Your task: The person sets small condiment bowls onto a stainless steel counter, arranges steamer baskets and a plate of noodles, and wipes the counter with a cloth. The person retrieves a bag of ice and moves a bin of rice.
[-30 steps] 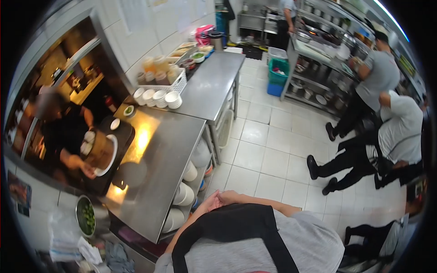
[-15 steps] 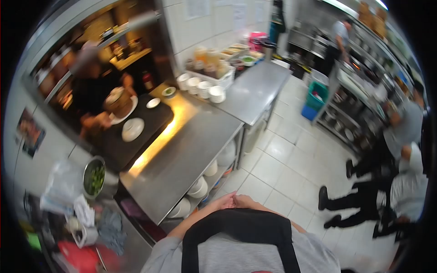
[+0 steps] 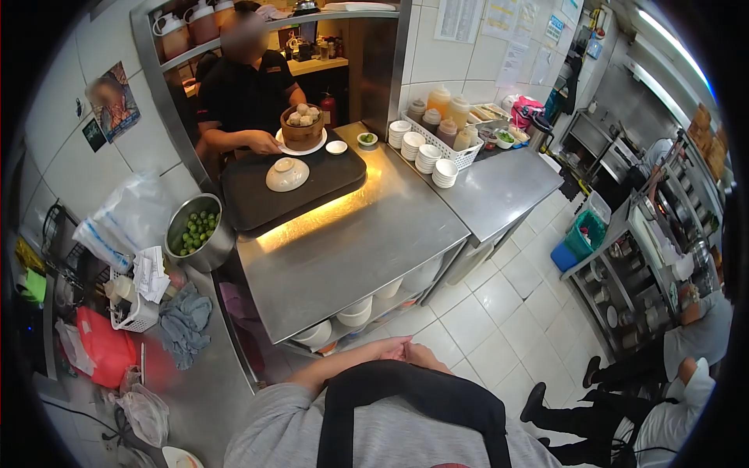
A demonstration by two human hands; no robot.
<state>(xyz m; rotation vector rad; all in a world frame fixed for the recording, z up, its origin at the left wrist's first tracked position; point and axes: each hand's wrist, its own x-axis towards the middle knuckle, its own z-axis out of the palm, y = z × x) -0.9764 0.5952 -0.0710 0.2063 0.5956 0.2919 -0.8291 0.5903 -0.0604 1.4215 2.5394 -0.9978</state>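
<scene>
I see my left hand (image 3: 388, 348) and my right hand (image 3: 422, 356) touching in front of my chest. Their fingers are close together, but I can't tell how far open they are or if they hold a thing. Just past them, the white bowls (image 3: 355, 313) sit on a shelf under the shiny metal bench (image 3: 351, 242). A black tray (image 3: 335, 181) is at the far side of the bench, with an upside-down bowl (image 3: 287, 175) and a little white dish (image 3: 336, 147) on it. Behind the bowl, a person (image 3: 234, 97) has one hand on a white plate (image 3: 318, 146) with a round basket (image 3: 303, 134) of dumplings on it. Left of the bench, a metal pot (image 3: 223, 248) holds small green fruits (image 3: 198, 232).
</scene>
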